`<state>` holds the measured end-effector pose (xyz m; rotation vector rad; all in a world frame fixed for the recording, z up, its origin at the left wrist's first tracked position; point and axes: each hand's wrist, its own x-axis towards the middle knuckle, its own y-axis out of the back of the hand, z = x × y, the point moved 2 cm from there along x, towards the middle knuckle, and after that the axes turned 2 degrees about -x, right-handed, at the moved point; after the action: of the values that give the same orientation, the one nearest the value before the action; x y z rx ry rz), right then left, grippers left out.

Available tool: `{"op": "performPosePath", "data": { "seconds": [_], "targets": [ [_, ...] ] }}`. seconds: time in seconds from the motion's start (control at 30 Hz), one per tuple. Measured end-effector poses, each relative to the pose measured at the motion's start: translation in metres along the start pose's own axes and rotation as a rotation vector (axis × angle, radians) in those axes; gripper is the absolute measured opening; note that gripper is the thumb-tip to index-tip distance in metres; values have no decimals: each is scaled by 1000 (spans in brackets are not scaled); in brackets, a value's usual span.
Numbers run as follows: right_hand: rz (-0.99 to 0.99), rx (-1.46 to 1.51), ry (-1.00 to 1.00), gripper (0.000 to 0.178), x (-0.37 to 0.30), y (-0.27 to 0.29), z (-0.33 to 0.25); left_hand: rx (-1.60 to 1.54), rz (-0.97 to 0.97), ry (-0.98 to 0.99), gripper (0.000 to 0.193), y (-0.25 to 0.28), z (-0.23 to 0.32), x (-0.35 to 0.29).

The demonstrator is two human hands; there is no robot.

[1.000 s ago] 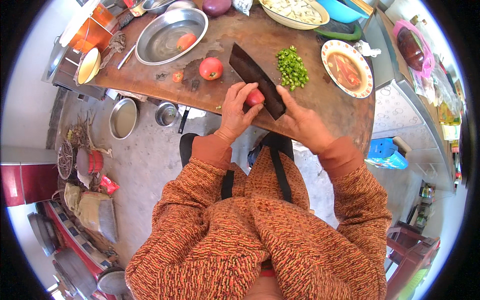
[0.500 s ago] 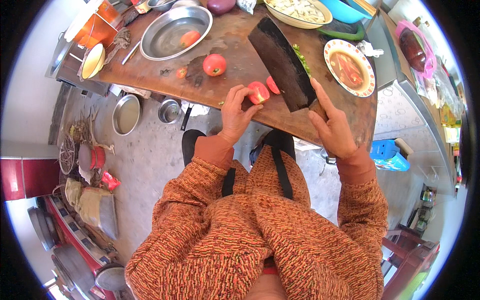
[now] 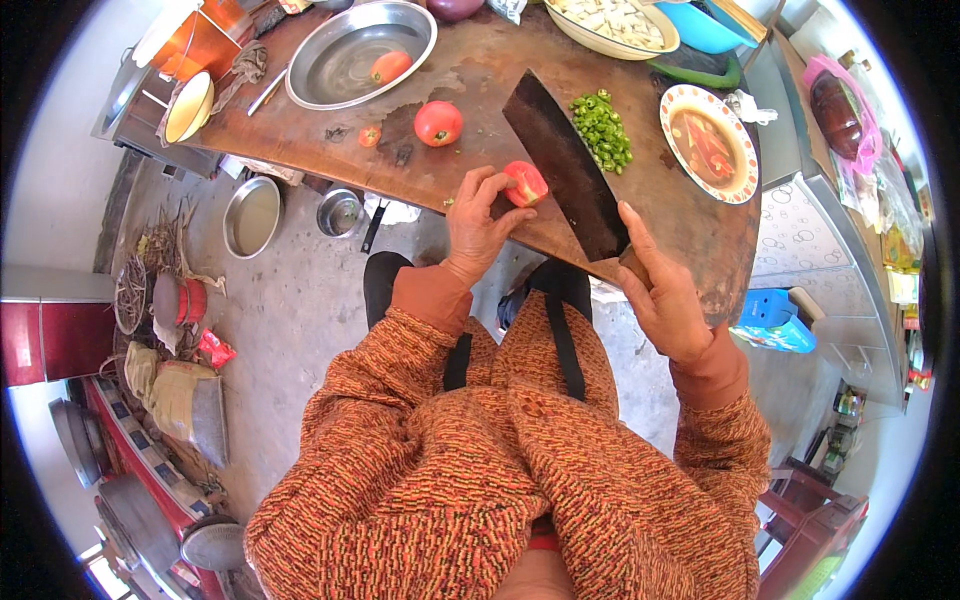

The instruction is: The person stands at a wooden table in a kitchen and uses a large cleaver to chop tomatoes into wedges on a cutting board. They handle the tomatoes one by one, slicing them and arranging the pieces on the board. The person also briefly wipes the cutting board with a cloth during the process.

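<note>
At the near edge of the wooden table (image 3: 330,175), my left hand (image 3: 478,222) pinches a cut tomato (image 3: 526,184), its pale cut face turned toward the blade. My right hand (image 3: 665,295) grips the handle of a wide dark cleaver (image 3: 568,165). The blade stands steeply tilted just right of the tomato, reaching away across the tabletop; whether its edge touches the tomato I cannot tell. Beyond the blade lies a pile of chopped green peppers (image 3: 602,132). A whole tomato (image 3: 438,123) and a small tomato scrap (image 3: 369,135) rest to the left.
A metal basin (image 3: 310,88) with a tomato inside stands at the far left. On the right are a patterned plate (image 3: 743,185) holding reddish liquid, a long green vegetable (image 3: 700,76) and a bowl of pale chopped pieces (image 3: 600,45). A steel pan (image 3: 252,217) sits on the floor.
The cleaver has tilted more upright and come down beside the tomato, uncovering the green pepper pile. A small red piece beside the tomato is now out of sight. My left hand keeps its hold.
</note>
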<state>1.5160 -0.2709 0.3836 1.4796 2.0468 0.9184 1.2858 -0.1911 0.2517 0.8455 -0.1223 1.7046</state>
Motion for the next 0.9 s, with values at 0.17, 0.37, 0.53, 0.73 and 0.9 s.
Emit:
{"op": "performPosePath", "data": {
  "seconds": [0.17, 0.37, 0.53, 0.73, 0.9],
  "targets": [
    [76, -4, 117, 70, 0, -2, 4, 24, -14, 17, 48, 0, 0, -1],
    [44, -28, 103, 69, -3, -6, 1, 6, -36, 45, 49, 0, 2, 0],
    [29, -88, 129, 70, -3, -11, 1, 30, -28, 33, 50, 0, 0, -1],
    [30, -165, 148, 75, -5, -12, 5, 25, -27, 15, 50, -1, 0, 0],
    [32, -158, 152, 75, -5, -15, 3, -44, 9, 47, 48, -2, 0, 0]
  ]
}}
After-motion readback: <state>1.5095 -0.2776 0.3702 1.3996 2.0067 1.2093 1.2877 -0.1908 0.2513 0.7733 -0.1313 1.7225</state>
